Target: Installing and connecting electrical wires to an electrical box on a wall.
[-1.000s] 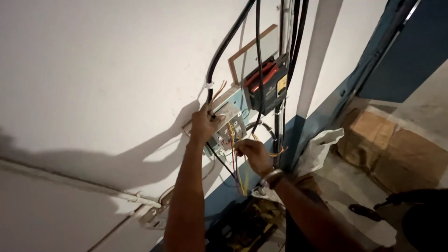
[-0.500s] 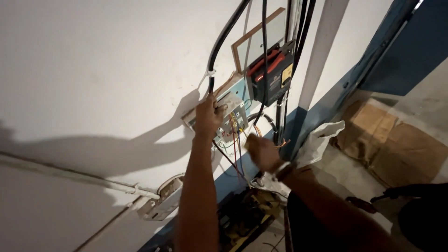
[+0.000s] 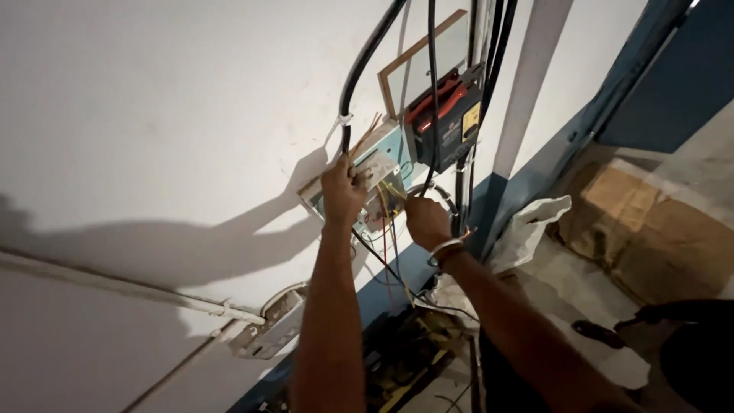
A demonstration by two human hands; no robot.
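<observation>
My left hand (image 3: pixel 342 188) grips the edge of a white switch plate (image 3: pixel 372 168) pulled away from a wall box (image 3: pixel 382 200) in the white wall. My right hand (image 3: pixel 425 219), with a metal bracelet at the wrist, reaches into the box among red, yellow and black wires (image 3: pixel 390 229); what its fingers pinch is hidden. A dark meter unit with a red top (image 3: pixel 447 118) is mounted just above right, fed by thick black cables (image 3: pixel 365 65).
A white conduit with a socket box (image 3: pixel 264 325) runs along the wall at lower left. A white bag (image 3: pixel 527 229) and a cardboard box (image 3: pixel 650 229) lie on the floor at right. A tool bag (image 3: pixel 405 359) sits below my arms.
The view has shifted slightly. My right hand has moved up from below the box to its opening. My left hand stays on the switch plate.
</observation>
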